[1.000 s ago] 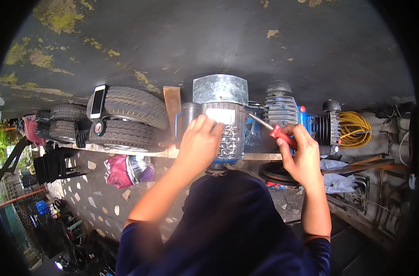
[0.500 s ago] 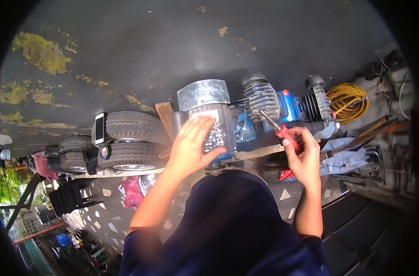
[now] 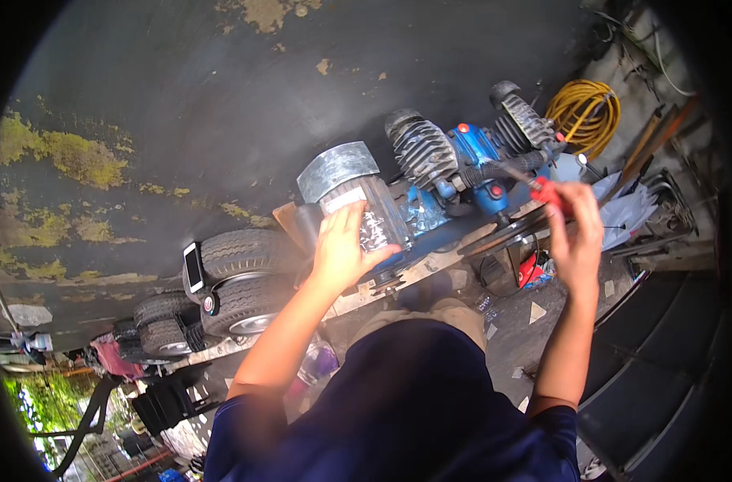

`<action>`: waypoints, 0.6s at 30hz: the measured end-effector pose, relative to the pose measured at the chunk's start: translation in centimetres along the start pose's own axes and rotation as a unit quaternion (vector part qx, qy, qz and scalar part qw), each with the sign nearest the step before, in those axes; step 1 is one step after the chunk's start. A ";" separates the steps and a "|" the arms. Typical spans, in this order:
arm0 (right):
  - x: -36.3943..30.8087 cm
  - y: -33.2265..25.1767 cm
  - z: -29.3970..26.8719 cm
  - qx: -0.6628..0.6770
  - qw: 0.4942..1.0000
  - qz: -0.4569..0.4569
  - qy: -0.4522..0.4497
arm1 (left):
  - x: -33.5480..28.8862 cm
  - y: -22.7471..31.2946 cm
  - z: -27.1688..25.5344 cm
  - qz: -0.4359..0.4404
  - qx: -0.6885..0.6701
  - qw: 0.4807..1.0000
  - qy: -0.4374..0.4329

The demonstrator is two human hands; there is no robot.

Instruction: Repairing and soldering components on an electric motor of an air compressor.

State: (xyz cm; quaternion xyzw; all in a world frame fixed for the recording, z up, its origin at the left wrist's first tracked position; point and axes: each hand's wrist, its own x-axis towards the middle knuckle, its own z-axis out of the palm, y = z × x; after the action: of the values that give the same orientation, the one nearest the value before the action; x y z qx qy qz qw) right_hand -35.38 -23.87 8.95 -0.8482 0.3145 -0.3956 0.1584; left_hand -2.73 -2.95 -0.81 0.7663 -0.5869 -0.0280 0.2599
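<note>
A blue machine with two grey finned cylinders point(image 3: 450, 173) stands against a dark wall, with a grey electric motor point(image 3: 358, 201) at its left end. My left hand point(image 3: 342, 249) rests flat on the motor's ribbed body, fingers spread. My right hand point(image 3: 575, 229) is shut on a red-handled screwdriver point(image 3: 535, 186), whose shaft points left toward the blue pump head near a black hose. Both forearms rise from my dark blue shirt at the bottom.
A stack of small tyres point(image 3: 237, 281) with a phone point(image 3: 193, 267) on top stands to the left. A yellow coiled hose point(image 3: 587, 112) hangs at upper right. Tools and white cloth point(image 3: 631, 213) lie at right. The mossy dark wall point(image 3: 141, 120) fills the top.
The view has swung, so the machine now sits higher and tilted right. My right hand with the screwdriver has moved further right along the machine; my left hand stays on the motor.
</note>
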 end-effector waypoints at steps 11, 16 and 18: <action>-11.6 13.6 -9.0 -0.003 0.952 0.125 0.281 | -4.8 -0.1 -4.2 -0.055 -0.076 0.986 0.138; -27.0 15.2 -4.8 0.074 0.936 0.284 0.192 | -13.2 6.3 2.2 -0.001 -0.072 0.974 0.217; -32.9 13.5 -3.1 0.144 0.927 0.318 0.138 | -18.2 9.3 6.6 -0.029 -0.137 0.983 0.122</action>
State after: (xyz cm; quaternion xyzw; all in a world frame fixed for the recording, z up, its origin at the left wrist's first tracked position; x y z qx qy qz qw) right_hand -59.36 -12.43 -14.86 -0.6088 0.5260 -0.4789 0.3512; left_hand -18.87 9.61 -7.29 0.7373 -0.5192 -0.0220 0.4316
